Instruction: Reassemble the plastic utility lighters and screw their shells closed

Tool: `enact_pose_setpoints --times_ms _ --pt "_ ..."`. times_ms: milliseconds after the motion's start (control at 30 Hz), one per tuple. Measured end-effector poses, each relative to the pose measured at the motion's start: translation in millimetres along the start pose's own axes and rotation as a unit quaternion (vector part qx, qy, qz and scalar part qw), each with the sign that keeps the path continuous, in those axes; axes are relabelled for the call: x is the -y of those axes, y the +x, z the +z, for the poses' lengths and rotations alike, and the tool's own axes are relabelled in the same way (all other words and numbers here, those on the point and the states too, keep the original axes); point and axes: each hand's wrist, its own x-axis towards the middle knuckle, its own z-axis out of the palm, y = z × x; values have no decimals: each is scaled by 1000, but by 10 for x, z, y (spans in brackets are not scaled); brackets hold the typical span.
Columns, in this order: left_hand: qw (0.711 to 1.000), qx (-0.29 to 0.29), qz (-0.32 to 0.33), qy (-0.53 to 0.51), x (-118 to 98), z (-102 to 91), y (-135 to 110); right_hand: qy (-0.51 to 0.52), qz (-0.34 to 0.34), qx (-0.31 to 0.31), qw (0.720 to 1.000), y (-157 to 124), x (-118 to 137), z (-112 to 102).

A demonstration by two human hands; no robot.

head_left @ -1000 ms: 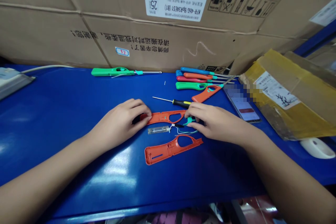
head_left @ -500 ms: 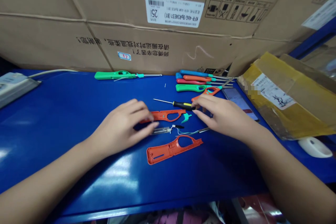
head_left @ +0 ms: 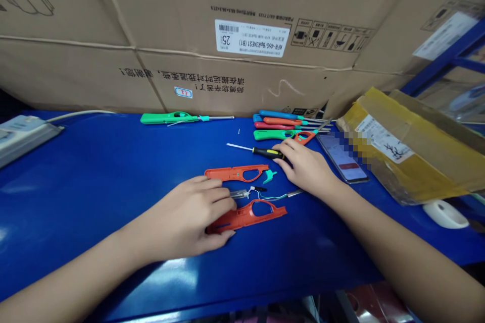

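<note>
In the head view, a near orange shell half [head_left: 253,217] is seen lying on the blue bench [head_left: 322,257], with its long axis set left to right, its narrow tip pointed right and slightly far. Its wide left end is straddled by the left hand [head_left: 199,214], the thumb placed along the near edge and the other fingers bent over the far side; whether it is pinched cannot be told.

Beyond it, a far orange shell half [head_left: 223,174] is laid almost parallel, its tip also pointed right. Between the two halves, a clear cylinder [head_left: 239,194] is partly covered by the left hand's fingers; thin wires are run rightward from it to a metal tube [head_left: 294,193]. A teal trigger [head_left: 269,176] is seen just beside the far half's tip.

A screwdriver [head_left: 267,153] is aligned left to right, its blade pointed left and slightly far. Its handle end is flanked by the curled fingers and thumb of the right hand [head_left: 303,165]; whether they are pressed together on it cannot be told.
</note>
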Motion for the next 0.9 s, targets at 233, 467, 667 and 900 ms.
enact_pose_setpoints --times_ms 233,467,667,900 --pt "1000 9 -2 29 62 -112 -14 49 13 -32 998 -25 -9 -54" --pt "996 -63 -52 27 166 -42 24 146 -174 10 974 -175 138 -221" --pt "996 -50 -72 -12 271 98 50 164 -170 28 971 -219 255 -64" --pt "994 -63 -86 -9 279 62 43 252 -96 12 963 -213 252 -72"
